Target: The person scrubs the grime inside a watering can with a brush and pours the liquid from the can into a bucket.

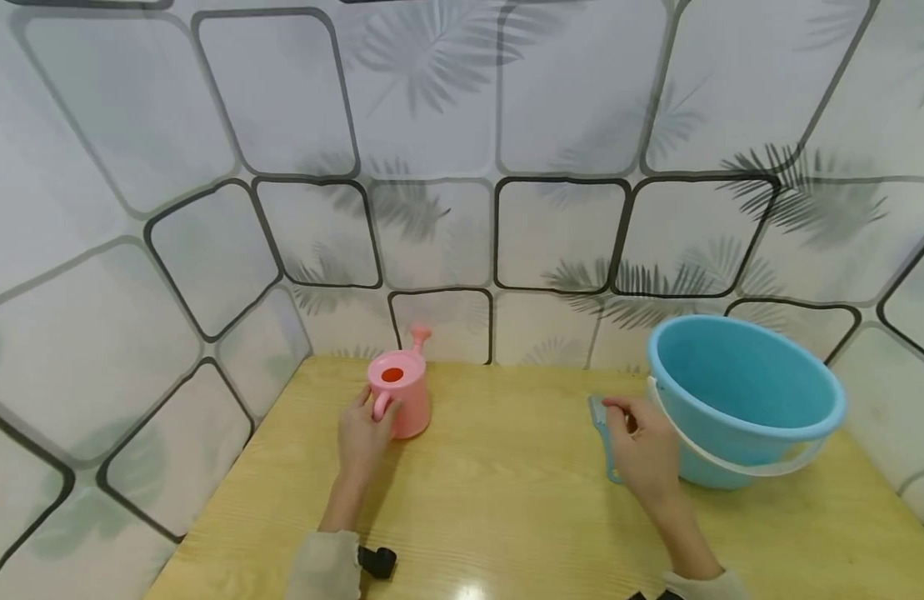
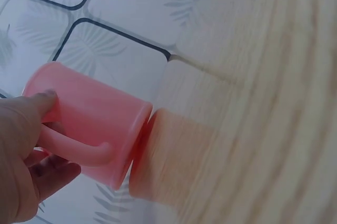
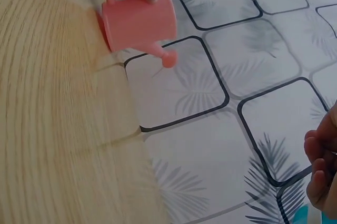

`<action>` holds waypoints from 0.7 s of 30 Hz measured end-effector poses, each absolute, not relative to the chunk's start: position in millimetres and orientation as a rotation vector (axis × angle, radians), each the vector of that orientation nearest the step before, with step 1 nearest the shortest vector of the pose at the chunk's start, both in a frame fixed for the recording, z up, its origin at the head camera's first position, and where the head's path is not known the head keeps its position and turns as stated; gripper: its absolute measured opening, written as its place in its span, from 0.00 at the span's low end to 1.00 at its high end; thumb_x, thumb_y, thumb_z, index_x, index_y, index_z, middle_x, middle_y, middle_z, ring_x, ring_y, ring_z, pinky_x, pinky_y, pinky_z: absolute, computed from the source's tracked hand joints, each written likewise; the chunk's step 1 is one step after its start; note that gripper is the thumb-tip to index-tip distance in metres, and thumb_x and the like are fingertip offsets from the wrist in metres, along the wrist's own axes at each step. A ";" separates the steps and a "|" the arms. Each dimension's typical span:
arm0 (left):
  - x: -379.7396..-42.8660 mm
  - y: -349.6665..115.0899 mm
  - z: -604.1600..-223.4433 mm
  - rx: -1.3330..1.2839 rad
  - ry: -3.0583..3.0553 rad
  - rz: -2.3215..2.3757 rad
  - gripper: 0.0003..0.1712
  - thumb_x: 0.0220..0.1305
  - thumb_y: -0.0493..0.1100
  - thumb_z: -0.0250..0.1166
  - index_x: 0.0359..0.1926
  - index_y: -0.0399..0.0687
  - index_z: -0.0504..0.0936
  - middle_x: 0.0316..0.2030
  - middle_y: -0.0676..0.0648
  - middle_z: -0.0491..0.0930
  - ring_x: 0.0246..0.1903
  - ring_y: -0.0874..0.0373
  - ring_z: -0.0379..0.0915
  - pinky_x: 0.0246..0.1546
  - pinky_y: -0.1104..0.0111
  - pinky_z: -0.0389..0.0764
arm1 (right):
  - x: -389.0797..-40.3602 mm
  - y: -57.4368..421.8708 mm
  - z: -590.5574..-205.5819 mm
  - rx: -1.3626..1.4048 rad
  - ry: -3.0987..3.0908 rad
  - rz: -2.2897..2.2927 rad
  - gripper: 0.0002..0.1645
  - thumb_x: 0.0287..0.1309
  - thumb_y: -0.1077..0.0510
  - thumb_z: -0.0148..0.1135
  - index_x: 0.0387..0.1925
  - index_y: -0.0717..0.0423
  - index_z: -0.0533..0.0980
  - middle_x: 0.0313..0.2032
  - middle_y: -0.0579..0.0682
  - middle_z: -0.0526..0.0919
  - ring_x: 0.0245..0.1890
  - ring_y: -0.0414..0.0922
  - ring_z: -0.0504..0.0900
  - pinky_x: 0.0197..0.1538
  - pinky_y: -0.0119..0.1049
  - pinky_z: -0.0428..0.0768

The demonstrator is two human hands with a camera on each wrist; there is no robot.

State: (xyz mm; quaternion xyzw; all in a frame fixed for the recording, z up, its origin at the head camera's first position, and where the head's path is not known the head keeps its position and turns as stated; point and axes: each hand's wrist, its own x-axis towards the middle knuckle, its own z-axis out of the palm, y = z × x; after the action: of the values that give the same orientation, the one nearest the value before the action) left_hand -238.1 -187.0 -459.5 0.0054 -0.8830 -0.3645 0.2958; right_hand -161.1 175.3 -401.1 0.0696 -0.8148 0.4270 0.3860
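Note:
My left hand [image 1: 366,435] grips a pink toy watering can [image 1: 411,398] by its handle, and its thumb lies on the can's side in the left wrist view. The can [image 2: 95,113] stands upright, base right at the wooden tabletop, spout toward the back wall. My right hand [image 1: 643,446], fingers loosely curled, is just left of a light blue bucket [image 1: 739,450]. In the head view it overlaps the upper end of a small flat blue tool [image 1: 606,437] with a hole in its handle. The right wrist view shows nothing between the fingers [image 3: 316,182].
The bucket's white carrying handle [image 1: 776,468] hangs down over its front. Patterned covering with dark outlines and leaves forms the back wall [image 1: 439,233] and both sides. The light wooden table [image 1: 499,467] meets it at the back edge.

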 end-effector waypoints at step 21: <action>-224.8 -199.5 -445.8 0.198 -2.450 -0.703 0.27 0.52 0.63 0.65 0.15 0.46 0.76 0.16 0.47 0.77 0.14 0.53 0.70 0.10 0.68 0.63 | -160.7 174.6 -408.6 0.144 -2.330 1.069 0.11 0.60 0.66 0.53 0.34 0.55 0.82 0.26 0.45 0.79 0.22 0.40 0.69 0.22 0.29 0.68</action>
State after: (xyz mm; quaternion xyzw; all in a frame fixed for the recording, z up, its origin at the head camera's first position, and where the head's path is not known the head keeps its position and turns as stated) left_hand -224.8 -199.5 -445.8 0.0740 -0.9177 -0.2631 0.2883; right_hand -160.7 174.6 -408.6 0.0539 -0.8704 0.3992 0.2829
